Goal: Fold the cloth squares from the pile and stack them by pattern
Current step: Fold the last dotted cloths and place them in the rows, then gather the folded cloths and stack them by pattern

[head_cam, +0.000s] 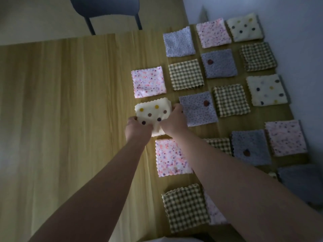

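Dim light lies over a pale wooden bench [70, 102], with a dark chair [104, 7] at its far edge and a white wall [288, 11] on the right.

Left fingers [134, 118] curl round the near-left corner of the cream dotted cloth [152, 112]. Right fingers [176, 107] pinch its right edge, so both the left hand [138, 127] and the right hand [173, 120] are grasping it. The cloth looks already folded into a small thick square. Its far part lies on the bench or just above it; I cannot tell which. The near part bunches between the hands.

Just beyond the cloth lies a pink speckled square [148, 82]. A second pink square [172, 157] sits just nearer, under the forearms. A lilac square [198, 109] lies right beside the right hand, and a brown gingham square [186, 75] sits farther back. More squares in these patterns spread toward the wall, among them two cream dotted ones [266, 89], well apart from the hands. A dark heap [300, 182] at the right edge may be the remaining pile; it is too dim to say.

The step in hand seems to be finishing the fold or setting this piece down. Next, I judge, the cloth must be flattened with its edges squared, then carried to a matching cream dotted square without disturbing its neighbours.
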A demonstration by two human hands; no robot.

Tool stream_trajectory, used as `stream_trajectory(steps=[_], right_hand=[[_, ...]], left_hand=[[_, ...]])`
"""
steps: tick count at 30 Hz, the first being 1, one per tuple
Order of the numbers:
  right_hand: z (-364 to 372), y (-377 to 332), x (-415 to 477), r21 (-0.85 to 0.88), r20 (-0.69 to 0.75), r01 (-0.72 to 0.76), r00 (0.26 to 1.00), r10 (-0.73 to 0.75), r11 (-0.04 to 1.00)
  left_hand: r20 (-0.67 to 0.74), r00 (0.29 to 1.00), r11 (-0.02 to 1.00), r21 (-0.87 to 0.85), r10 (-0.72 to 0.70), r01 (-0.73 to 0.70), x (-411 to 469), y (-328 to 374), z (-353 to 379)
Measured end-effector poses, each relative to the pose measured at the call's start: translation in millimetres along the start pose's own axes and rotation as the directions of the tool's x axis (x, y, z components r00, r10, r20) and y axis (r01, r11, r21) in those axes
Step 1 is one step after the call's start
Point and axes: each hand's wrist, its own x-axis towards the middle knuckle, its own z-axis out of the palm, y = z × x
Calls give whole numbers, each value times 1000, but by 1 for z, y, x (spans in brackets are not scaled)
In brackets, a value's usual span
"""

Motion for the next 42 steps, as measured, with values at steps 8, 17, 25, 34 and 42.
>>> stream_trajectory(steps=[8,17,25,34,42], right_hand=[[-34,-24,-59,118,-33,316,949,-314,942],[-111,39,-165,282,-193,279,954,-230,918],[-189,146,-225,456,-306,79,949,73,886],[-240,235,-206,353,-290,-14,949,124,936],[-264,304,-179,111,-115,-25,993,38,994]], left_hand=[[173,982,978,-204,81,-44,-1,-3,-11],[760,635,612,-570,139,548,-128,8,-2],[868,489,836,-331,88,438,-224,4,64],[740,668,989,-143,75,48,-254,-6,144],[537,829,977,40,156,-210,-280,-36,197]])
